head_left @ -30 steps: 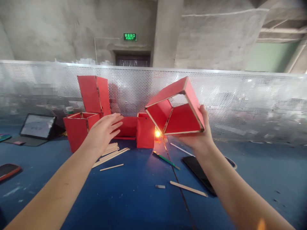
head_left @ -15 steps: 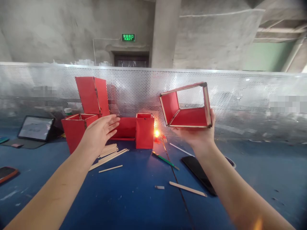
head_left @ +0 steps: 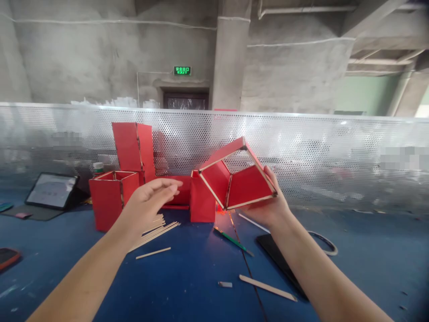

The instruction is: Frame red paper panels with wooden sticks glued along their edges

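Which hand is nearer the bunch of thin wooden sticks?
Left: the left hand is raised close by, partly hiding the thin wooden sticks; the right hand is off to their right, holding a red box.

Here's the blue counter (head_left: 187, 290), and it's busy! Left of the left hand (head_left: 152, 201), an open-topped red box (head_left: 106, 203) stands upright, a propped tablet (head_left: 52, 190) farther out. Thin wooden sticks (head_left: 159, 233) fan beside that wrist. Between it and the right hand (head_left: 268, 211), another red box (head_left: 203, 203); nearer, a green-handled tool (head_left: 234, 242) lies aslant. Nearer than the right hand, a flat wooden stick (head_left: 268, 287)!
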The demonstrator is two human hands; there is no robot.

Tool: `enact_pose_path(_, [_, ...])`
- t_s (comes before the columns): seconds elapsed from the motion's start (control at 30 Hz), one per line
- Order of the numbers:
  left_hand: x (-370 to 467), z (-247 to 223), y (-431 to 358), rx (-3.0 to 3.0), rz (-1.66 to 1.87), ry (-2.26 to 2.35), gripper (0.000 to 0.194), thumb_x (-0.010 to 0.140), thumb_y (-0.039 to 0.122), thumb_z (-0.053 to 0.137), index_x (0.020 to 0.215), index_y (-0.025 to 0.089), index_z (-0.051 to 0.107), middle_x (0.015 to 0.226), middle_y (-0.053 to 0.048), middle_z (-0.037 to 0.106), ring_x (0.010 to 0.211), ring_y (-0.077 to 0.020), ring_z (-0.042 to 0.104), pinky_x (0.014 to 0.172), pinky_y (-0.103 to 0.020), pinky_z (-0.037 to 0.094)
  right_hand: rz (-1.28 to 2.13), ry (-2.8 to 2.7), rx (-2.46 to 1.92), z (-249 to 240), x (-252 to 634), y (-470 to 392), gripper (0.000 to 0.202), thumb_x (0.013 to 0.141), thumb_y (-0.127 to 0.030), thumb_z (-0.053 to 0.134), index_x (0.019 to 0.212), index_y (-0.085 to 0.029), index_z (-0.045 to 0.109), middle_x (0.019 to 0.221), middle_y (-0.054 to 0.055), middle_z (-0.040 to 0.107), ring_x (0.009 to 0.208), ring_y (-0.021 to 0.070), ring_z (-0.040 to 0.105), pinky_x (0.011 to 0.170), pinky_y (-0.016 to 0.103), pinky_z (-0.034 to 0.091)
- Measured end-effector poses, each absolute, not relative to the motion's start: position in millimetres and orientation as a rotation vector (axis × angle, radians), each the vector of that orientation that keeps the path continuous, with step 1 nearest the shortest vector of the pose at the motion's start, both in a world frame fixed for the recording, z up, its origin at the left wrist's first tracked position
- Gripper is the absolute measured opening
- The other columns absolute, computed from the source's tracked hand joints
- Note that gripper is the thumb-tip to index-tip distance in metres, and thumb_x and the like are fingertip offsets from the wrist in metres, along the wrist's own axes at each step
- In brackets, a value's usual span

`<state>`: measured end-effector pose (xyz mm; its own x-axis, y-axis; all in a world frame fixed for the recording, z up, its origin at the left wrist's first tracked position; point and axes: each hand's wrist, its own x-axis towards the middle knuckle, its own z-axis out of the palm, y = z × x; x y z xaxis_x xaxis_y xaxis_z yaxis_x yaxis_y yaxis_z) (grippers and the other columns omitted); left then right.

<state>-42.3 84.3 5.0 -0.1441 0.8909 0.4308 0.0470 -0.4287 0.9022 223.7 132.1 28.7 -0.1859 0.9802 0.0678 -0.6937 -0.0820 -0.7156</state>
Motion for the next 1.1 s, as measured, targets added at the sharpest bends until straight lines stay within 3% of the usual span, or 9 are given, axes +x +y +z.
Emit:
enact_pose_path(0.13, [-37.8, 2.8, 82.5, 1.552, 1.577, 1.052, 0.039, 0.08, 0.054, 0.072, 0.108, 0.027, 0.07, 0.118, -0.009, 0.07, 0.123, -0.034, 0.057, 0.109, -0.051, 0.04, 1.543, -0.816, -0.575, 25.9, 222.2, 132.5, 0.036, 0.085, -0.06, 0.06, 0.093, -0.025, 0.066, 0.079, 0.005, 0.076, 0.082, 0.0287, 0.072, 0.074, 0.043, 0.057])
enact_pose_path(0.33, [-28.5, 3.5, 73.4, 1.605, 1.416, 0.886, 0.02, 0.09, 0.046, 0.062, 0.092, 0.027, 0.063, 0.134, -0.006, 0.061, 0.138, -0.0296, 0.043, 0.114, -0.045, 0.033, 1.353, -1.052, -0.559, 17.9, 226.4, 139.4, 0.056, 0.081, -0.07, 0.058, 0.114, -0.025, 0.062, 0.106, 0.011, 0.076, 0.104, 0.0344, 0.069, 0.083, 0.05, 0.058])
enact_pose_path(0.5, [-20.8, -4.8, 78.3, 1.63, 1.299, 0.781, 0.012, 0.09, 0.038, 0.059, 0.091, 0.026, 0.06, 0.117, -0.006, 0.068, 0.121, -0.03, 0.057, 0.106, -0.045, 0.04, 1.315, -1.168, -0.601, 14.5, 222.3, 137.7, 0.046, 0.082, -0.067, 0.058, 0.105, -0.028, 0.066, 0.112, 0.009, 0.076, 0.106, 0.0332, 0.07, 0.084, 0.048, 0.059])
enact_pose_path(0.63, [-16.4, -14.6, 85.3, 1.641, 1.292, 0.739, 0.028, 0.09, 0.051, 0.059, 0.082, 0.025, 0.06, 0.116, -0.008, 0.068, 0.12, -0.0309, 0.057, 0.106, -0.045, 0.04, 1.332, -1.233, -0.605, 10.6, 218.4, 132.7, 0.039, 0.082, -0.064, 0.063, 0.097, -0.029, 0.069, 0.108, 0.008, 0.077, 0.106, 0.0343, 0.07, 0.085, 0.049, 0.059])
enact_pose_path(0.77, [-15.0, -20.4, 89.9, 1.655, 1.33, 0.716, 0.044, 0.076, 0.064, 0.072, 0.089, 0.024, 0.061, 0.114, -0.009, 0.066, 0.114, -0.0305, 0.06, 0.1, -0.043, 0.045, 1.323, -1.273, -0.587, 7.3, 216.8, 132.4, 0.041, 0.08, -0.058, 0.069, 0.108, -0.028, 0.068, 0.106, 0.008, 0.078, 0.106, 0.0344, 0.07, 0.088, 0.05, 0.057])
enact_pose_path(0.87, [-15.5, -22.2, 92.7, 1.619, 1.348, 0.741, 0.044, 0.072, 0.056, 0.079, 0.092, 0.024, 0.057, 0.114, -0.009, 0.064, 0.111, -0.0303, 0.063, 0.094, -0.045, 0.048, 1.326, -1.29, -0.568, 5.8, 215.0, 133.2, 0.048, 0.08, -0.057, 0.07, 0.118, -0.028, 0.064, 0.111, 0.008, 0.076, 0.108, 0.0338, 0.07, 0.09, 0.051, 0.057])
enact_pose_path(1.1, [-14.6, -17.9, 86.2, 1.549, 1.335, 0.791, 0.045, 0.07, 0.052, 0.081, 0.09, 0.024, 0.053, 0.129, -0.014, 0.062, 0.121, -0.0359, 0.06, 0.096, -0.05, 0.05, 1.292, -1.334, -0.537, 4.7, 209.9, 127.4, 0.05, 0.079, -0.057, 0.071, 0.117, -0.026, 0.065, 0.117, 0.01, 0.074, 0.109, 0.0333, 0.069, 0.093, 0.051, 0.055])
